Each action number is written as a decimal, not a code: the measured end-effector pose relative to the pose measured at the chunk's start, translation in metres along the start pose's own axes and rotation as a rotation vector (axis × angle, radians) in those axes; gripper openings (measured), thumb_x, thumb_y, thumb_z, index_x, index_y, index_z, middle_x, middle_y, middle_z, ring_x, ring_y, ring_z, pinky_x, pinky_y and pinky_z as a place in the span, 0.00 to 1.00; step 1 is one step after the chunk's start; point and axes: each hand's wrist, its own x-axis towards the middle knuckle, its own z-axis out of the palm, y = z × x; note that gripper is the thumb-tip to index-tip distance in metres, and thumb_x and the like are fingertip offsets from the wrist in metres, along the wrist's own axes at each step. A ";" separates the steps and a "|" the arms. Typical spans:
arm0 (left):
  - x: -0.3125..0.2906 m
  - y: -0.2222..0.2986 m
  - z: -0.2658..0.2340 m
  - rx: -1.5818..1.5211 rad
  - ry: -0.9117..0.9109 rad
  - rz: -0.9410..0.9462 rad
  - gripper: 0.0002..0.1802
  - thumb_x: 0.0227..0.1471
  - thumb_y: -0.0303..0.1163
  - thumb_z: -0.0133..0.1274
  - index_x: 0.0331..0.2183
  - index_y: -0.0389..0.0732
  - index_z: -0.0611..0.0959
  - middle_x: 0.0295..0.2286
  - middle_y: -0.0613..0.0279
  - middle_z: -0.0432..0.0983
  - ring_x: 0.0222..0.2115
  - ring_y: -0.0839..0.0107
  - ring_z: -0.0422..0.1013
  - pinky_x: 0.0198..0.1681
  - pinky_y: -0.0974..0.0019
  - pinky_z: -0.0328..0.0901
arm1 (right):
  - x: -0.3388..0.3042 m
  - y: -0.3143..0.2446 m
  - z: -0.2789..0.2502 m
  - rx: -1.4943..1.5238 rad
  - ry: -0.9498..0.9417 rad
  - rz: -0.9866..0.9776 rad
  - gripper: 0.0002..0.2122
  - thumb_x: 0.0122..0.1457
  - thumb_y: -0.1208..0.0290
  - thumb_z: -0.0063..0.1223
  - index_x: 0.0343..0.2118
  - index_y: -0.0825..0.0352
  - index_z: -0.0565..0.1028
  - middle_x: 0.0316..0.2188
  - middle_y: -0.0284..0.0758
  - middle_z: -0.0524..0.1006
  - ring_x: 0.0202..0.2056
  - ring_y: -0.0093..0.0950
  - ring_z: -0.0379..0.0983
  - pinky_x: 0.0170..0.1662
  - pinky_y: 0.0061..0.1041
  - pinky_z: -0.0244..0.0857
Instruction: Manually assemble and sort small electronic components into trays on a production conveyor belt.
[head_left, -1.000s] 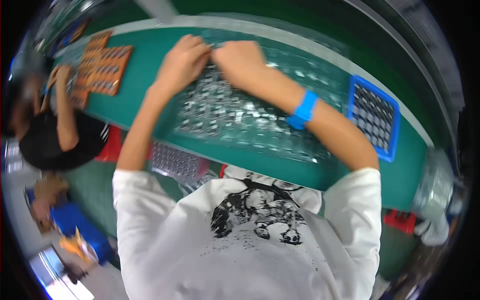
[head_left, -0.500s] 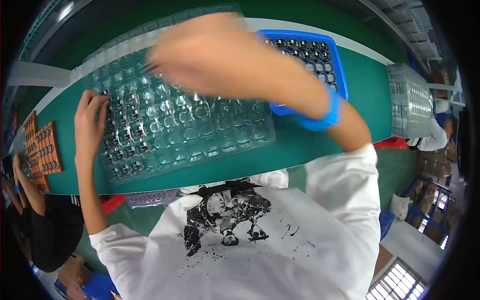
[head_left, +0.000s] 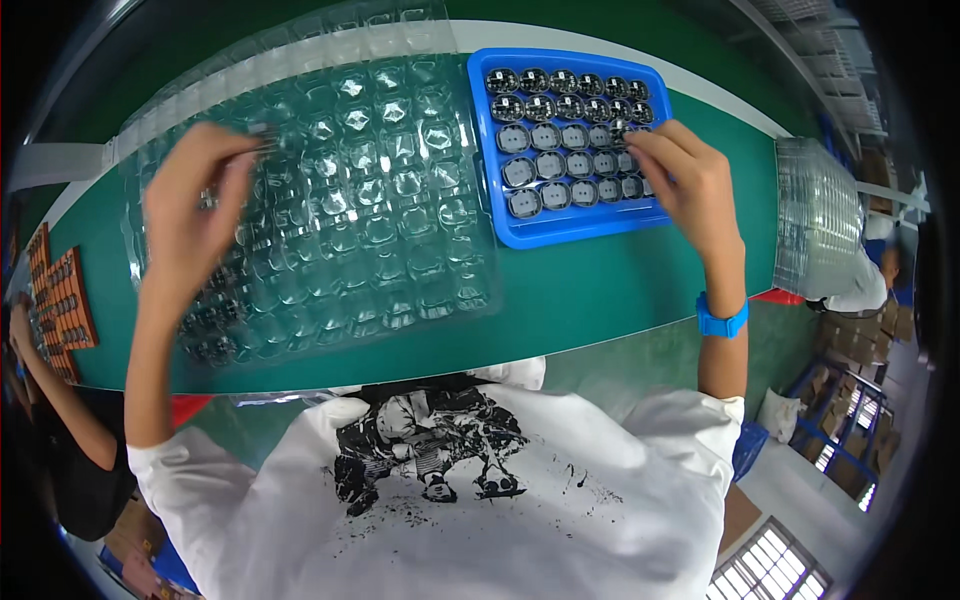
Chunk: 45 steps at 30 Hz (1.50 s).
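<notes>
My left hand (head_left: 195, 200) hovers over the left part of a large clear plastic blister tray (head_left: 405, 270), with thumb and forefinger closed on a small shiny part (head_left: 263, 133) that is smeared by motion. Dark shiny parts sit in the left columns of this tray, partly under my hand. At the right side of a blue tray (head_left: 482, 190), my right hand (head_left: 690, 180) pinches a small round part (head_left: 620, 129). Rows of round parts fill the blue tray: black glossy ones (head_left: 538, 107) at the back, grey-faced ones (head_left: 550, 165) nearer me.
The green table (head_left: 570, 290) has a stack of clear trays (head_left: 815, 210) at its right end. Orange boards (head_left: 70, 295) holding parts lie at the far left, near another person's arm (head_left: 65, 400). A second person (head_left: 860, 280) is beyond the stack.
My right hand has swung from above the clear tray to the blue tray's right side. My left hand has moved right and slightly up, over the tray. The view has shifted a little.
</notes>
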 end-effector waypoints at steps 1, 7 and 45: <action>0.013 0.014 0.017 -0.059 0.000 0.103 0.06 0.50 0.19 0.56 0.34 0.35 0.79 0.28 0.58 0.74 0.26 0.67 0.72 0.30 0.69 0.66 | -0.001 0.002 0.003 -0.020 -0.010 -0.005 0.08 0.51 0.82 0.60 0.36 0.68 0.79 0.26 0.36 0.74 0.23 0.33 0.72 0.25 0.28 0.64; 0.067 0.079 0.093 -0.197 0.077 0.419 0.06 0.46 0.24 0.59 0.30 0.38 0.78 0.27 0.58 0.74 0.29 0.58 0.73 0.32 0.60 0.69 | 0.007 0.000 0.010 -0.061 -0.059 -0.042 0.08 0.50 0.81 0.60 0.35 0.67 0.79 0.25 0.36 0.74 0.23 0.34 0.72 0.25 0.29 0.64; 0.073 0.081 0.142 -0.137 0.068 0.423 0.06 0.46 0.28 0.57 0.25 0.39 0.76 0.24 0.61 0.70 0.26 0.61 0.72 0.25 0.59 0.68 | 0.009 -0.004 0.012 -0.159 -0.115 -0.069 0.08 0.49 0.81 0.61 0.33 0.67 0.79 0.27 0.35 0.75 0.24 0.36 0.74 0.26 0.31 0.67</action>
